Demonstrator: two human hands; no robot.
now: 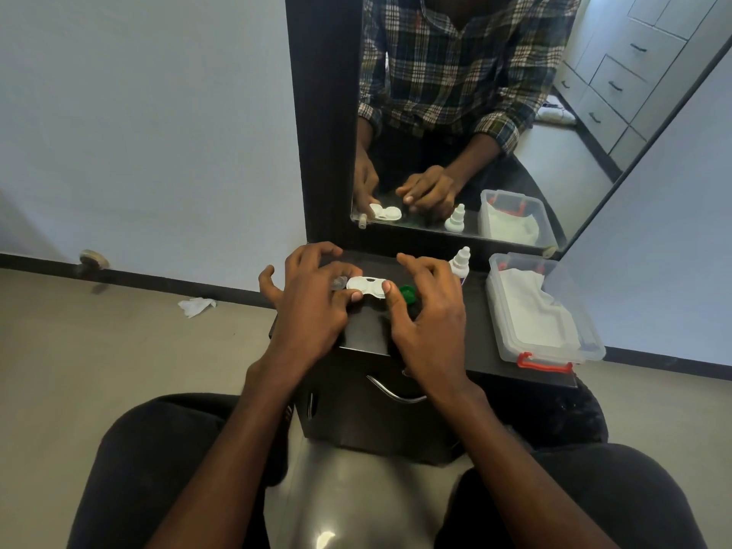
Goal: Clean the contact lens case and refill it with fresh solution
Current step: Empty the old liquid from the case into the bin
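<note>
- The counter (481, 311) is a small dark cabinet top with a smooth, slightly glossy face; a curved metal handle (396, 391) sits on its front panel below the edge.
- A mirror (495, 112) in a dark frame rises from the back of the counter and reflects a person in a checked shirt, both hands, and white drawers behind.
- The wall (138, 132) to the left is plain pale grey with a black skirting strip; the floor (99, 350) is smooth beige, with a crumpled white tissue (196, 305) lying on it near the skirting.
- The contact lens case (367, 286) is white plastic, two round wells joined by a narrow bridge, lying flat on the counter between the two hands with both wells uncovered.
- The left hand (313, 307) has its fingers curled over the case's left end, a fingertip pressing on that well's edge; a clear round cap (339, 282) sits just under its fingers.
- The right hand (426, 315) has its fingers spread and arched, thumb tip pressing the case's right end.
- A green round cap (408, 294) lies just right of the case, partly hidden by the right hand.
- A small white solution bottle (460, 262) with a conical tip stands upright near the mirror.
- A clear plastic box (586, 330) with red latches sits at the counter's right, holding folded white tissue.
</note>
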